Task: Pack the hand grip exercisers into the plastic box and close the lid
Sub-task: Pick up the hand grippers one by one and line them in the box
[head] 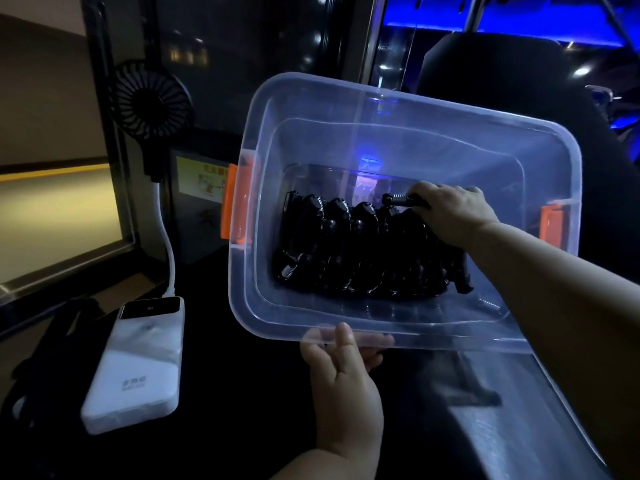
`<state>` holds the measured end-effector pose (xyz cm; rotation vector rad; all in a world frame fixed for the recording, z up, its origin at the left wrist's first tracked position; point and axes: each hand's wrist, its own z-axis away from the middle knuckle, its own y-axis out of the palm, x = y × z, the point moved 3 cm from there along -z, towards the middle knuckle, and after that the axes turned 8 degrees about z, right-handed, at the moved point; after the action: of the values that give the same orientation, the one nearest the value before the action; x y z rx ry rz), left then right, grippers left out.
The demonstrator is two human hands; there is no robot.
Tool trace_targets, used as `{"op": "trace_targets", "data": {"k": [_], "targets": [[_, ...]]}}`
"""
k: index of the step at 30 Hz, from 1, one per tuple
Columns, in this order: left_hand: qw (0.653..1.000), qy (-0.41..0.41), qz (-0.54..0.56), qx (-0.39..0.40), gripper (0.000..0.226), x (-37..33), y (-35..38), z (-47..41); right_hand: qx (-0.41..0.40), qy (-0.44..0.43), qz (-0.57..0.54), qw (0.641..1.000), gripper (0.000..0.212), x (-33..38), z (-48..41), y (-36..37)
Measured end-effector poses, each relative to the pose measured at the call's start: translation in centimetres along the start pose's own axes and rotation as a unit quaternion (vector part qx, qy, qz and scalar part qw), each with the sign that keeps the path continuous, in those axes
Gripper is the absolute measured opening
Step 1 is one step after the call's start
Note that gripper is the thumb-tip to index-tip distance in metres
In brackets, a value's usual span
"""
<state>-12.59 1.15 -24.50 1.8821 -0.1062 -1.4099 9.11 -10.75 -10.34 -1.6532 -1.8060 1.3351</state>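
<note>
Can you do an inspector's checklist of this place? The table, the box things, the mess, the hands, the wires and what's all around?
Surface: dark top, dimly lit.
Job's things: clear plastic box with orange latches, held tilted off the surface, no lid on it; black hand grip exercisers with metal springs packed in rows inside.
Clutter: white rectangular power bank lying flat; small round black fan standing behind it.
Grippers: left hand grips the box's near rim; right hand reaches inside, holding a single exerciser.
Cables: white cable from power bank up to fan.
Surroundings: dark glass with reflections; blue light strip at top right.
</note>
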Motion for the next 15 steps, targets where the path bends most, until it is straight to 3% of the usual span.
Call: {"op": "trace_targets", "data": {"k": [5,15], "targets": [[1.0,0.002,-0.008,-0.002,0.014,0.1,0.0,0.0,0.056,-0.013,-0.082,0.995,0.034,0.4,-0.3,0.8],[1.0,0.004,-0.011,-0.009,0.014,0.0,0.0,0.1,0.049,0.012,-0.117,0.992,0.046,0.0,0.2,1.5]]}}
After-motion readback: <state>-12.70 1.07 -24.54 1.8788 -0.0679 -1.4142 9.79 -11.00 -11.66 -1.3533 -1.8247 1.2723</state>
